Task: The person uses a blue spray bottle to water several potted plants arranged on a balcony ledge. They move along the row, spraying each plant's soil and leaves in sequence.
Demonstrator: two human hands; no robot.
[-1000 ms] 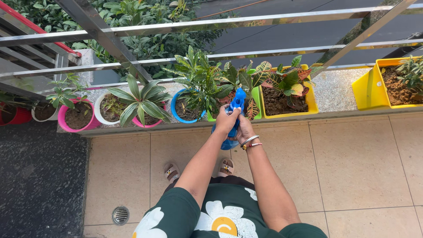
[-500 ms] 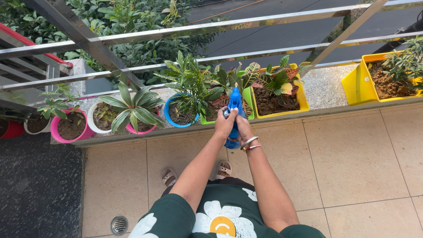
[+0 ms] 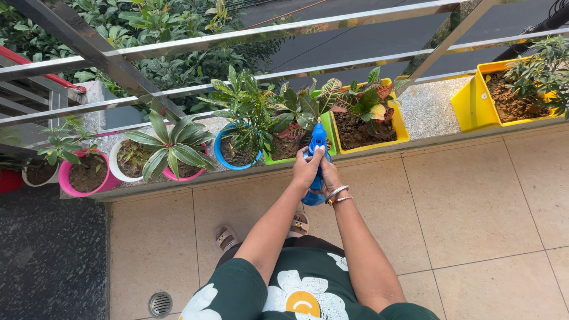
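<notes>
A blue spray bottle [image 3: 317,142] is held upright in front of me, its nozzle toward a row of potted plants on a ledge. My left hand [image 3: 306,169] wraps the bottle's neck from the left. Behind it, my right hand [image 3: 329,175], with bangles at the wrist, grips the bottle body. The nozzle sits just before a green pot [image 3: 328,127] with a red-and-green leafy plant, between a blue pot [image 3: 220,155] and a yellow rectangular planter [image 3: 398,129].
More pots line the ledge: pink [image 3: 105,182], white [image 3: 116,173], and a yellow planter [image 3: 468,106] at right. A steel railing [image 3: 249,37] runs behind them. Beige tiles [image 3: 474,207] spread right; a floor drain [image 3: 160,304] lies at lower left.
The view has drifted so the pots sit slightly further left and lower. Both hands stay on the blue bottle, which has risen a little toward the green pot.
</notes>
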